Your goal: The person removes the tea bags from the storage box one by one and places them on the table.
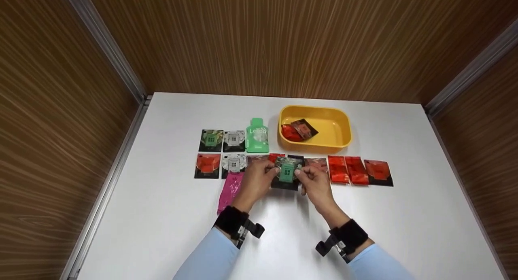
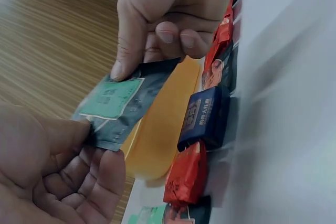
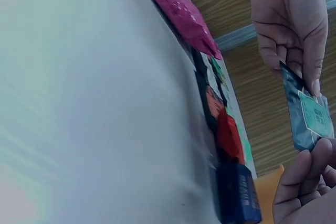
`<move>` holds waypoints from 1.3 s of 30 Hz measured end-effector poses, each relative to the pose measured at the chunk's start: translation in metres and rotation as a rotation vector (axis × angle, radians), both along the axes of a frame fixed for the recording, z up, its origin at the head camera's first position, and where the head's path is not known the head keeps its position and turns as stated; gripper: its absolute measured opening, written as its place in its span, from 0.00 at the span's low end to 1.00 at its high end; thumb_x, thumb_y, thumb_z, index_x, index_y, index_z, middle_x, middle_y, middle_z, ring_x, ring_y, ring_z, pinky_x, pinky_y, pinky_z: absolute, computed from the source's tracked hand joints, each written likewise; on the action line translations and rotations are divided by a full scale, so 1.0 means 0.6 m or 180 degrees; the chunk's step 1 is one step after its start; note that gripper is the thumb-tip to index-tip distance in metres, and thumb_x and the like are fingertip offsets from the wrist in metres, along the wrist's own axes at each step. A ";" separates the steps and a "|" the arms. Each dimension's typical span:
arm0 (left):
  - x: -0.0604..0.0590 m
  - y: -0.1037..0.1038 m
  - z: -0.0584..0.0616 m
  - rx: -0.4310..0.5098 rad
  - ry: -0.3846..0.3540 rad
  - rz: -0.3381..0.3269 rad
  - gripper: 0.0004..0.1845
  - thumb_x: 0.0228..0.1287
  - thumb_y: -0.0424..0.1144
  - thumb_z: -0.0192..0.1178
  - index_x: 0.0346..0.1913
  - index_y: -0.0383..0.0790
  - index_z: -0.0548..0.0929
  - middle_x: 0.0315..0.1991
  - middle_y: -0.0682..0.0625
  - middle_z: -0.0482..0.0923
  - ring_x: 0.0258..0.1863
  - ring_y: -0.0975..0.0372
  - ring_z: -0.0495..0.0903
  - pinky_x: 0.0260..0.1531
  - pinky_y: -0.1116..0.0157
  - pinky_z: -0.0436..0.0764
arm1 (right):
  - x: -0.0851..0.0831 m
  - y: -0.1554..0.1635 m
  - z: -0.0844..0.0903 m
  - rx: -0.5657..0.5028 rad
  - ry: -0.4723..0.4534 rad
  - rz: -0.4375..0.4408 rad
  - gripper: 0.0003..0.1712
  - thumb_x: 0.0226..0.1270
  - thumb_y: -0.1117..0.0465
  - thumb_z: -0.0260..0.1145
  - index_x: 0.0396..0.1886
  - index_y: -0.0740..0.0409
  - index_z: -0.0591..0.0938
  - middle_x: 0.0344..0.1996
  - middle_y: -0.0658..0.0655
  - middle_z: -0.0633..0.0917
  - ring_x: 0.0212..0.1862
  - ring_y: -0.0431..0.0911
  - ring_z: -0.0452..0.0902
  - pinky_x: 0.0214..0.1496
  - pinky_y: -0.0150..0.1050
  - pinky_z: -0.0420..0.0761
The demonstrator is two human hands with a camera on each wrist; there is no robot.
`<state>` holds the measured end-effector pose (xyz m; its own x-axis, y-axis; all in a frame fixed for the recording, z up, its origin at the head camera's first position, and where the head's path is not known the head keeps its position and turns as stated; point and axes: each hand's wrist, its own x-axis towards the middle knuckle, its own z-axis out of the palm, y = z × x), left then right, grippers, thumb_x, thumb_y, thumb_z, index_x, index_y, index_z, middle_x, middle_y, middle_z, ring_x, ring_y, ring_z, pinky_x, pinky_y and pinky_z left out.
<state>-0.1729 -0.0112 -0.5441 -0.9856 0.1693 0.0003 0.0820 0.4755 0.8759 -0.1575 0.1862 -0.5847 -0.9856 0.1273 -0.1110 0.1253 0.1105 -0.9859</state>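
Observation:
Between both hands is a flat square black sachet with a green label, raised above the row of packets on the white table. My left hand pinches its left edge between thumb and fingers. At the opposite edge, my right hand pinches it the same way. The left wrist view shows the sachet tilted, label side up, over a small dark blue box and a red packet. A shiny magenta packet lies just beside the left wrist.
Behind the hands stands a yellow tub containing a red packet and a dark sachet. Left of it are a green spouted pouch and several square sachets. Red packets continue the front row rightwards. Wood-grain panels enclose the table.

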 end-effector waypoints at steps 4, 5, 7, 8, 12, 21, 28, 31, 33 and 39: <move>0.026 -0.020 -0.011 -0.0151 -0.0179 0.0046 0.05 0.71 0.34 0.67 0.40 0.36 0.90 0.45 0.39 0.89 0.25 0.65 0.76 0.26 0.67 0.78 | 0.017 -0.003 -0.018 0.0128 -0.0152 0.0116 0.10 0.76 0.63 0.68 0.37 0.68 0.85 0.23 0.56 0.85 0.16 0.41 0.70 0.19 0.33 0.71; 0.031 -0.024 -0.016 -0.0216 -0.0205 0.0055 0.05 0.71 0.34 0.67 0.39 0.36 0.90 0.42 0.40 0.89 0.24 0.64 0.76 0.24 0.67 0.77 | 0.020 -0.002 -0.022 0.0172 -0.0184 0.0132 0.11 0.76 0.62 0.68 0.38 0.68 0.85 0.25 0.57 0.86 0.16 0.41 0.70 0.19 0.33 0.72; 0.041 -0.033 -0.024 -0.0392 -0.0226 0.0067 0.05 0.70 0.34 0.68 0.36 0.37 0.90 0.31 0.45 0.86 0.24 0.63 0.76 0.24 0.66 0.76 | 0.025 0.001 -0.028 0.0258 -0.0247 0.0145 0.13 0.77 0.60 0.68 0.40 0.68 0.86 0.28 0.59 0.89 0.17 0.41 0.71 0.20 0.34 0.74; 0.046 -0.037 -0.027 -0.0477 -0.0228 0.0090 0.05 0.70 0.34 0.68 0.35 0.37 0.90 0.30 0.47 0.86 0.25 0.62 0.78 0.24 0.65 0.77 | 0.027 0.003 -0.030 0.0283 -0.0267 0.0154 0.14 0.78 0.59 0.67 0.40 0.68 0.85 0.30 0.59 0.89 0.17 0.42 0.71 0.20 0.34 0.74; 0.060 -0.045 -0.040 -0.0935 -0.0041 0.0172 0.03 0.67 0.32 0.70 0.37 0.36 0.87 0.26 0.47 0.85 0.26 0.55 0.83 0.24 0.60 0.78 | 0.032 0.010 -0.032 0.0325 -0.0292 0.0178 0.14 0.78 0.58 0.67 0.40 0.68 0.85 0.31 0.59 0.89 0.18 0.41 0.72 0.20 0.34 0.74; 0.067 -0.046 -0.050 -0.1922 0.0439 0.0249 0.22 0.65 0.23 0.59 0.62 0.28 0.78 0.20 0.43 0.79 0.18 0.51 0.81 0.15 0.56 0.76 | 0.036 0.016 -0.032 0.0287 -0.0340 0.0183 0.14 0.78 0.59 0.67 0.39 0.68 0.85 0.31 0.60 0.89 0.18 0.40 0.72 0.20 0.34 0.75; 0.061 -0.051 -0.048 -0.2200 0.0350 0.0203 0.11 0.68 0.27 0.61 0.50 0.34 0.85 0.26 0.39 0.84 0.24 0.46 0.84 0.21 0.51 0.81 | 0.035 0.021 -0.034 0.0287 -0.0330 0.0178 0.14 0.78 0.58 0.67 0.40 0.68 0.85 0.31 0.58 0.89 0.19 0.41 0.72 0.22 0.34 0.77; 0.058 -0.052 -0.048 -0.2289 0.0342 0.0145 0.06 0.68 0.29 0.61 0.44 0.35 0.86 0.27 0.39 0.84 0.25 0.47 0.84 0.22 0.51 0.81 | 0.036 0.024 -0.036 0.0299 -0.0348 0.0188 0.14 0.79 0.58 0.66 0.41 0.69 0.84 0.31 0.58 0.89 0.19 0.42 0.72 0.21 0.34 0.76; 0.057 -0.053 -0.047 -0.2359 0.0359 0.0109 0.04 0.68 0.28 0.61 0.40 0.35 0.86 0.27 0.39 0.85 0.26 0.46 0.86 0.24 0.50 0.83 | 0.037 0.027 -0.037 0.0319 -0.0354 0.0189 0.15 0.79 0.58 0.65 0.42 0.68 0.85 0.32 0.59 0.89 0.19 0.42 0.72 0.19 0.33 0.74; 0.053 -0.058 -0.041 -0.2352 0.0315 0.0039 0.09 0.65 0.24 0.60 0.28 0.36 0.84 0.25 0.39 0.84 0.24 0.45 0.86 0.23 0.49 0.86 | 0.037 0.032 -0.034 0.0345 -0.0298 0.0126 0.14 0.79 0.58 0.66 0.41 0.68 0.85 0.32 0.60 0.88 0.19 0.42 0.72 0.17 0.34 0.72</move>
